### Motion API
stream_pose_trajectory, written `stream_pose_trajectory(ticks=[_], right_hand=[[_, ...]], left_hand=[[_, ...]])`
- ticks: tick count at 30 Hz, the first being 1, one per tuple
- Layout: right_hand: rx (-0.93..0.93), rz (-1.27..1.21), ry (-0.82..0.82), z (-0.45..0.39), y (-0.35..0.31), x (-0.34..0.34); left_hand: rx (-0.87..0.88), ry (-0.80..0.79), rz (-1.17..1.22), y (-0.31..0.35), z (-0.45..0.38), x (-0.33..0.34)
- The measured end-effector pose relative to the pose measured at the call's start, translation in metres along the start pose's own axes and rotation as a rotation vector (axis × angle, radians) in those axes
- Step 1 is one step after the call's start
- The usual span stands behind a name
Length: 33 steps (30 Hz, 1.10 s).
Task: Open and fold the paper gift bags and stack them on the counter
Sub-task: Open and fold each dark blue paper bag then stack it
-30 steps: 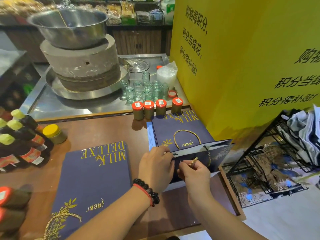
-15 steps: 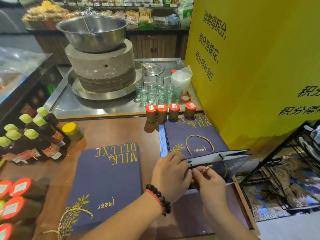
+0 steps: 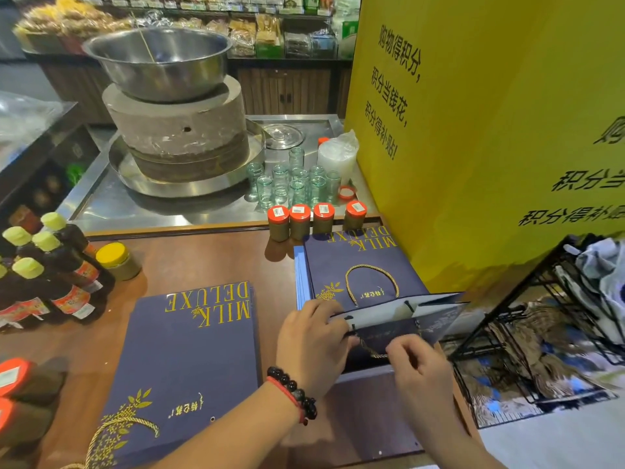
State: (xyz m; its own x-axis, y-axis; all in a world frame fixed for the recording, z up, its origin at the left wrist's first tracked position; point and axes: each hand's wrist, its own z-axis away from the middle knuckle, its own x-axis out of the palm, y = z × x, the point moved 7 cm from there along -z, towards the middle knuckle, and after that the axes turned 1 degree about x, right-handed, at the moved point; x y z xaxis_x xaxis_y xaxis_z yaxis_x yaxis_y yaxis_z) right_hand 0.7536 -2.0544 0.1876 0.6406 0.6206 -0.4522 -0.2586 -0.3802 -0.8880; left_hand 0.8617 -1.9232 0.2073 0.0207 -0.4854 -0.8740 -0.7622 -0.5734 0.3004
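I see a navy paper bag [image 3: 389, 328] with its mouth pulled partly open (white lining showing), lying on top of a flat stack of bags [image 3: 355, 262] at the right of the wooden counter [image 3: 203, 262]. My left hand [image 3: 313, 346] grips its near rim and my right hand [image 3: 417, 363] pinches the gold cord handle [image 3: 370, 351]. Since half a second ago the mouth has spread wider, and another flat stack [image 3: 189, 367] lies unmoved on the left.

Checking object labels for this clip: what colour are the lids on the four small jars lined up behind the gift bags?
Orange-red, each lid with a small white sticker; seen in the head view.
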Motion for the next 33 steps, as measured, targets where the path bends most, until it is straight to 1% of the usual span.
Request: stream_pose_trajectory(ticks=[2, 3, 4, 6, 7, 8, 10, 15, 19, 22, 26, 29, 31, 33], right_hand=[[-0.312, 0.151, 0.035, -0.015, -0.039, -0.011], [-0.39, 0.264, -0.005, -0.025, -0.053, -0.007], [-0.393, 0.404, -0.098, -0.037, -0.06, 0.002], [-0.213, 0.673, -0.399, -0.056, -0.049, 0.03], [-0.124, 0.745, -0.542, -0.06, -0.039, 0.043], [-0.066, 0.761, -0.65, -0.062, -0.031, 0.052], [-0.016, 0.733, -0.767, -0.063, -0.028, 0.061], [0.035, 0.667, -0.893, -0.061, -0.034, 0.065], [0.075, 0.599, -0.949, -0.058, -0.036, 0.066], [0.081, 0.571, -0.938, -0.057, -0.034, 0.065], [0.064, 0.548, -0.866, -0.058, -0.031, 0.064], [0.018, 0.575, -0.81, -0.058, -0.033, 0.063], [0.012, 0.595, -0.714, -0.063, -0.035, 0.056], [0.02, 0.507, -0.587, -0.073, -0.037, 0.046]], left_hand=[[-0.008, 0.005, 0.007, 0.0, 0.0, 0.001], [-0.02, 0.012, 0.014, -0.001, 0.001, 0.001], [-0.034, 0.02, 0.026, -0.001, 0.001, 0.001], [-0.048, 0.043, 0.055, 0.0, 0.003, -0.001], [-0.05, 0.048, 0.061, 0.001, 0.003, -0.001], [-0.053, 0.044, 0.06, 0.002, 0.003, -0.002], [-0.065, 0.039, 0.043, 0.002, 0.002, -0.001], [-0.047, 0.103, 0.019, 0.003, 0.005, -0.002], [-0.01, 0.116, -0.021, 0.008, 0.007, -0.003], [-0.009, 0.109, -0.045, 0.01, 0.007, -0.006], [-0.022, 0.136, -0.043, 0.006, 0.007, -0.006], [-0.024, 0.125, -0.066, 0.003, 0.005, -0.003], [-0.018, 0.09, -0.063, 0.004, 0.005, -0.001], [-0.025, 0.053, -0.053, 0.003, 0.004, 0.0]])
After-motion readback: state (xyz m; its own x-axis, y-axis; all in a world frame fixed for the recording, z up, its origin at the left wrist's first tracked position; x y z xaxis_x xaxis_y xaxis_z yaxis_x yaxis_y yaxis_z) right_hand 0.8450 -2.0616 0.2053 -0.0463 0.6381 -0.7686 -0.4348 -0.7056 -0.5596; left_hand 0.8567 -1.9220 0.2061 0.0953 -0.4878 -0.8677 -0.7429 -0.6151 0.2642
